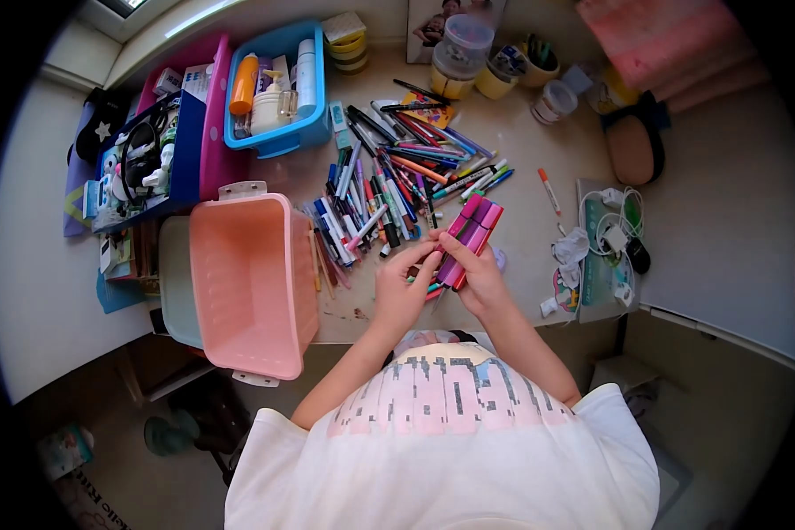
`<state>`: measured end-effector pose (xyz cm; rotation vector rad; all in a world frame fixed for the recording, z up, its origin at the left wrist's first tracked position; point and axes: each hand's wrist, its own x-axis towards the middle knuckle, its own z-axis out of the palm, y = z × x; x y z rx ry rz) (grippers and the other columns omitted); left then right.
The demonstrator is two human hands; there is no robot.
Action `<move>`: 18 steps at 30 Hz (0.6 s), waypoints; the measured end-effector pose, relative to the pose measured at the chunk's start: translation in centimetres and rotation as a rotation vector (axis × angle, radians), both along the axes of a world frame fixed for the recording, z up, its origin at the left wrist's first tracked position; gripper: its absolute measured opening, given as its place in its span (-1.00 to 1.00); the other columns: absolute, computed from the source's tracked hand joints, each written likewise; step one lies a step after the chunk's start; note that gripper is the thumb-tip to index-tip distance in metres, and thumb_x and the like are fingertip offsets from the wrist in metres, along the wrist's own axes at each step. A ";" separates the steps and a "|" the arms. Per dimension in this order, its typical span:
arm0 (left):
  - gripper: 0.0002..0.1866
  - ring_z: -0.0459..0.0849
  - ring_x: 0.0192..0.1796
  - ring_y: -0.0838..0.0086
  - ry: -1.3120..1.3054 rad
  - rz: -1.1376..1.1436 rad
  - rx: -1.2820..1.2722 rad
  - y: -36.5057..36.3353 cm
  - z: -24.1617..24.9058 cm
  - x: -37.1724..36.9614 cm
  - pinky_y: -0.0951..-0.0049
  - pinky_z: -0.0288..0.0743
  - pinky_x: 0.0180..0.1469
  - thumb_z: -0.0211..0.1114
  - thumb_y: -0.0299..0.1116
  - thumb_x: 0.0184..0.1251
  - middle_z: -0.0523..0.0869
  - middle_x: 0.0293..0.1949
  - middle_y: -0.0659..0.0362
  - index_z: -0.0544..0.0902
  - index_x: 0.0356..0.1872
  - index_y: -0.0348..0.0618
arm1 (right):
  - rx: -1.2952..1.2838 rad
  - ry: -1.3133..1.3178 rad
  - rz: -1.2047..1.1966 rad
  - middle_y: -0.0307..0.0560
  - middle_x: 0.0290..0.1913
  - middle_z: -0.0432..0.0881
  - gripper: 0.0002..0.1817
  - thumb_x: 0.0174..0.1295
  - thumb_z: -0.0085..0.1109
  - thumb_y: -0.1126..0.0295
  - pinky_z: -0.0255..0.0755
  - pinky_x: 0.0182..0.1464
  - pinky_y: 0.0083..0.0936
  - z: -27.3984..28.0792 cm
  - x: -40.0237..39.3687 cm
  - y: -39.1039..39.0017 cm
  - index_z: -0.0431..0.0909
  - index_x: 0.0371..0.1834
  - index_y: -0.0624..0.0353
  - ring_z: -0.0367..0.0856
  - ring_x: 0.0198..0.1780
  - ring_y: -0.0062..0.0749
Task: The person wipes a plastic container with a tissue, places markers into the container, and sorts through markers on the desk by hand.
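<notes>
My right hand (479, 274) is wrapped round a bundle of pink, purple and red markers (473, 238), held above the desk's front part. My left hand (408, 274) is beside the bundle, its fingers bent and brought together near the markers' left side; what its fingertips hold, if anything, is too small to make out. Behind both hands a large loose pile of pens and markers (393, 172) spreads over the desk. An empty pink bin (247, 287) stands to the left of my left hand.
A blue basket (278, 141) of bottles and a magenta bin (216, 132) stand back left, beside a dark blue box (185, 159). An orange marker (548, 191), white cables (609, 234) and a clear cup (555, 102) lie or stand right.
</notes>
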<state>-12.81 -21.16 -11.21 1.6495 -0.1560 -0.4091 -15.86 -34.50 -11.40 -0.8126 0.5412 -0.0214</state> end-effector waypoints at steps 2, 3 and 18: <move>-0.74 0.72 -0.10 0.48 0.018 -0.016 -0.089 0.3 -0.4 -0.1 0.50 0.57 -0.06 0.28 -0.44 0.40 0.76 -0.09 0.07 0.69 0.02 -0.36 | 0.062 -0.010 0.000 -0.02 0.01 0.69 -0.76 0.38 0.24 0.39 0.60 0.06 -0.43 0.6 0.2 -0.4 0.56 0.02 0.27 0.69 -0.02 -0.40; -0.75 0.70 -0.02 0.46 0.034 -0.028 -0.176 0.5 -0.6 -0.1 0.50 0.55 0.02 0.25 -0.45 0.42 0.74 -0.02 0.06 0.70 0.02 -0.33 | 0.125 -0.022 0.004 0.00 0.01 0.69 -0.79 0.37 0.23 0.41 0.59 0.06 -0.42 1.1 0.3 -0.5 0.56 -0.01 0.26 0.69 -0.02 -0.39; -0.39 0.38 0.28 0.22 -0.175 0.331 0.218 0.3 -7.1 3.4 0.19 0.21 0.35 0.16 0.04 0.47 0.41 0.30 -0.02 0.35 0.34 -0.18 | 0.160 -0.021 -0.115 -0.21 -0.20 0.47 -0.73 0.30 0.16 0.53 0.45 -0.02 -0.41 -1.2 -1.3 1.1 0.35 0.01 0.11 0.48 -0.25 -0.53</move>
